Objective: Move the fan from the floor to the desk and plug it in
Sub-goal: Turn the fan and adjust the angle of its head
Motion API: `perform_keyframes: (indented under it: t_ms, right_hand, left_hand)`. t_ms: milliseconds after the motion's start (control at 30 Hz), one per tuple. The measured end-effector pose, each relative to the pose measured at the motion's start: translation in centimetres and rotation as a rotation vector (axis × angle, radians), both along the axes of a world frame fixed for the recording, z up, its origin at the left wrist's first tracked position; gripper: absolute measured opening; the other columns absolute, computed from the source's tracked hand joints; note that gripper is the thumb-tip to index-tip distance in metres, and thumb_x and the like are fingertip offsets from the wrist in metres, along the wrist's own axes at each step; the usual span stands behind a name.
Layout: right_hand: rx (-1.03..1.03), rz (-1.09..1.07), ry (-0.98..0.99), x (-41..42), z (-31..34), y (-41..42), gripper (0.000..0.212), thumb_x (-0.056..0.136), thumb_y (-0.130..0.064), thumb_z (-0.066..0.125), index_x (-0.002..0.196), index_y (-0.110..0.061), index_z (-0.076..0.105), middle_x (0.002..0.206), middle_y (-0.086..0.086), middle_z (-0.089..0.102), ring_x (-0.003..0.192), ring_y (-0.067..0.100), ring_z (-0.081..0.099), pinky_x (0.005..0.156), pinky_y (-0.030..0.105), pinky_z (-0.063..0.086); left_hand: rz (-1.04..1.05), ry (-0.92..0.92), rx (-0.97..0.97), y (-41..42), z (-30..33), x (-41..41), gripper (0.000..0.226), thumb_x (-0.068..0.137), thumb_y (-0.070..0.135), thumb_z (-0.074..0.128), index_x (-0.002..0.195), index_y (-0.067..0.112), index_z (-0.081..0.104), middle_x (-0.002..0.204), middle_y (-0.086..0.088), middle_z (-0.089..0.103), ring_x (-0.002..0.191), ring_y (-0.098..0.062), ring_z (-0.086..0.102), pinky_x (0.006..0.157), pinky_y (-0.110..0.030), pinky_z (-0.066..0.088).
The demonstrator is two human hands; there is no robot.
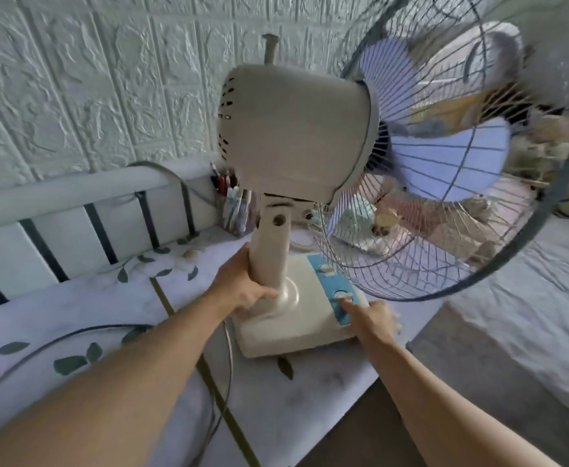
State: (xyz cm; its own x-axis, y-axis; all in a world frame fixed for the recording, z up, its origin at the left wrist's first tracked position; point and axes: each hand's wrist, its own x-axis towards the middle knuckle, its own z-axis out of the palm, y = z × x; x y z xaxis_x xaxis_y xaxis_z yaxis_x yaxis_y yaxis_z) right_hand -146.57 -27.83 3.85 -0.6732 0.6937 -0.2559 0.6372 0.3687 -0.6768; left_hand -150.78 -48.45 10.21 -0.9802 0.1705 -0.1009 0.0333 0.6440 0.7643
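Upright on the desk (pixel 74 308), fan (pixel 296 129) facing right, hands (pixel 242 284) steadying.

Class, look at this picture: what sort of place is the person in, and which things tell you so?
Probably a bedroom at home. A bed with rumpled bedding stands beside the desk, a pen holder sits at the wall, and both hands rest on a household desk fan.

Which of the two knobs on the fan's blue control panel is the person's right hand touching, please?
The nearer knob, at the panel's front end; the right hand touches it, while the farther knob sits untouched.
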Motion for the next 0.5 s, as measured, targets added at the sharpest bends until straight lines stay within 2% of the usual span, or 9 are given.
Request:
perform_keyframes:
  t_ms: [100,200,267,300,367,433,500]
  right_hand:
    - [-0.02,-0.129,-0.03,1.0,0.2,-1.5,0.072,0.071,-0.052,0.066,0.116,0.002,0.054,0.122,0.026,0.051,0.117,0.038,0.045,0.094,0.037,0.039]
    - [-0.034,-0.172,-0.004,1.7,0.5,-2.5,0.07,0.072,-0.051,0.067,0.116,0.001,0.05,0.124,0.027,0.05,0.12,0.038,0.042,0.095,0.039,0.036]
    - [-0.018,-0.102,0.03,2.5,0.9,-2.3,0.06,0.074,-0.046,0.068,0.111,0.0,0.057,0.117,0.023,0.057,0.11,0.035,0.049,0.086,0.035,0.041]
    - [-0.038,-0.054,0.072,2.9,1.0,-2.0,0.05,0.074,-0.037,0.07,0.109,-0.003,0.061,0.109,0.019,0.061,0.098,0.03,0.054,0.074,0.03,0.044]
    - [-0.133,0.05,0.124,3.8,1.4,-1.6,0.043,0.071,-0.016,0.07,0.112,-0.009,0.06,0.093,0.005,0.059,0.077,0.015,0.051,0.053,0.02,0.036]
    - [-0.156,0.16,0.109,4.4,1.6,-1.5,0.057,0.068,-0.003,0.068,0.121,-0.015,0.053,0.091,-0.003,0.048,0.08,0.013,0.046,0.053,0.017,0.036]
    - [-0.155,0.202,0.115,4.8,1.4,-1.8,0.069,0.066,-0.001,0.072,0.128,-0.02,0.047,0.104,0.0,0.048,0.093,0.015,0.044,0.061,0.016,0.04]
  left_hand:
    - [-0.099,-0.019,-0.027,-0.7,0.6,-1.4,0.081,0.061,0.012,0.085,0.131,0.013,0.044,0.117,-0.001,0.059,0.108,-0.018,0.053,0.1,-0.034,0.044]
    - [-0.123,-0.043,-0.025,-0.9,0.9,-2.0,0.077,0.063,0.008,0.082,0.13,0.012,0.045,0.114,-0.002,0.059,0.108,-0.02,0.054,0.098,-0.035,0.044]
    - [-0.037,-0.039,0.027,-0.5,0.3,-1.3,0.069,0.067,0.009,0.079,0.126,0.016,0.044,0.111,0.0,0.058,0.109,-0.023,0.056,0.094,-0.033,0.045]
    - [0.046,-0.037,0.064,-0.1,-0.2,-0.6,0.063,0.07,0.013,0.077,0.123,0.018,0.043,0.113,-0.001,0.059,0.107,-0.023,0.057,0.091,-0.034,0.047]
    - [0.196,0.0,0.093,0.7,-0.9,1.0,0.056,0.076,0.024,0.072,0.122,0.02,0.04,0.118,-0.004,0.06,0.106,-0.026,0.058,0.09,-0.037,0.048]
    - [0.241,0.058,0.086,1.4,-1.4,1.7,0.058,0.079,0.031,0.068,0.127,0.02,0.037,0.121,-0.005,0.06,0.112,-0.03,0.056,0.096,-0.044,0.047]
    - [0.243,0.069,0.094,1.6,-1.3,1.5,0.057,0.081,0.031,0.066,0.128,0.02,0.036,0.122,-0.007,0.06,0.115,-0.033,0.054,0.098,-0.047,0.045]
